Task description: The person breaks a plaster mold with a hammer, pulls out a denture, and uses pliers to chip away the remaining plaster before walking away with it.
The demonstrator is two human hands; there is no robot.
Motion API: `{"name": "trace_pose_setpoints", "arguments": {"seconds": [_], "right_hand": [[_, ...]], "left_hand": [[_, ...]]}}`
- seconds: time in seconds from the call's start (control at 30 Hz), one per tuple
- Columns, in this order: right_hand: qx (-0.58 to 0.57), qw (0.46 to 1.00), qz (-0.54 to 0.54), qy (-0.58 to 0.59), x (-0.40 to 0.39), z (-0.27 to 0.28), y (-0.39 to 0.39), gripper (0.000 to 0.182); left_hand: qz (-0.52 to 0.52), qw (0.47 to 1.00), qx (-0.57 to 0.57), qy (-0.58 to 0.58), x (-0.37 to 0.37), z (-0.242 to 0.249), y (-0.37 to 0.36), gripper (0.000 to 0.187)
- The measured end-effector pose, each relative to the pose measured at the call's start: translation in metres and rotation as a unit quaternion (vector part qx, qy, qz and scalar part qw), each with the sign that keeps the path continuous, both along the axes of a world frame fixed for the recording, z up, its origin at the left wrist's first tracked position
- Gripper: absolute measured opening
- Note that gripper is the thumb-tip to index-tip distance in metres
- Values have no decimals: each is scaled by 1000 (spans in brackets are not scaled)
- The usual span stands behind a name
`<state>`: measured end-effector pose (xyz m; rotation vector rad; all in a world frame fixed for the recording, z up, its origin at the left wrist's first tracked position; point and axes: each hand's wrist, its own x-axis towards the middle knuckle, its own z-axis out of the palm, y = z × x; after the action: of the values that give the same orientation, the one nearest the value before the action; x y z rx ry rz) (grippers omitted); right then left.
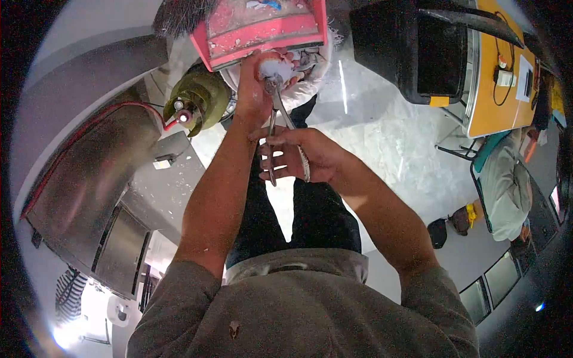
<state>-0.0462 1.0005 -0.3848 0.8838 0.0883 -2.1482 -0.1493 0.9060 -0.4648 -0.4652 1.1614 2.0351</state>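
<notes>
White piece (276, 66) is in the L hand (254, 89), fingers curled round it, above the white bag-like container (316, 79) by the pink dustpan (262, 37). R hand (311, 153) is gripping the metal plier-like tool (275, 90), fingers across the spread handles; tool head is at the piece (jaw contact can't be confirmed at this res.).

Recommended practice:
1. Support piece from sides/underside; keep L fingertips clear of tool head.
2. Hold R wrist in line w/ tool; squeeze both handles evenly, gripping toward the ends for max. leverage.
3. Take small bites; rotate piece w/ L hand rather than twisting tool.
4. Keep piece over container, clear of dustpan lip.

Caution: a slip could drive tool head into L palm; apply mod. force only.
</notes>
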Motion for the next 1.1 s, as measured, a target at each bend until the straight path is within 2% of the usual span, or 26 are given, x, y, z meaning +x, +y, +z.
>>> {"name": "trace_pose_setpoints", "arguments": {"seconds": [0.1, 0.2, 0.23, 0.3, 0.43, 0.5, 0.63, 0.7, 0.77, 0.8, 0.9, 1.03, 1.1], "right_hand": [[24, 1000, 9, 3, -1, -6, 1, 43], [9, 1000, 6, 17, -10, -3, 12, 46], [-10, 1000, 14, 26, -13, -2, 17, 48], [-26, 1000, 6, 8, -15, -8, 25, 42], [-11, 997, 69, 30, -17, -13, 33, 43], [20, 990, 135, 43, -19, -13, 38, 59], [14, 987, 151, 52, -26, -21, 42, 48], [19, 991, 128, 42, -33, -20, 41, 42], [0, 996, 74, 51, -36, -24, 39, 39], [43, 993, 104, 31, -39, -20, 36, 33], [21, 998, 62, 5, -38, -21, 27, 30], [15, 999, 36, -21, -35, -20, 20, 27], [54, 997, 35, -36, -34, -19, 16, 24]], "left_hand": [[25, 997, 43, -64, -6, -11, -2, 44], [36, 998, -17, -40, 1, -7, -2, 42], [36, 998, -15, -39, -1, -8, -2, 42], [46, 997, 24, -62, -5, -14, -6, 39], [82, 993, 23, -83, -2, -18, -7, 37], [52, 997, 24, -51, -4, -16, -6, 37], [58, 995, 24, -73, 2, -14, -7, 37], [70, 997, 18, -26, 9, -15, -7, 36], [65, 997, 1, -37, 9, -16, -5, 35], [59, 997, -18, -44, 8, -16, -4, 35], [90, 990, -19, -107, 4, -12, -1, 35], [100, 987, 3, -124, 3, -22, 1, 34], [105, 989, -2, -101, 1, -23, 2, 33]]}}
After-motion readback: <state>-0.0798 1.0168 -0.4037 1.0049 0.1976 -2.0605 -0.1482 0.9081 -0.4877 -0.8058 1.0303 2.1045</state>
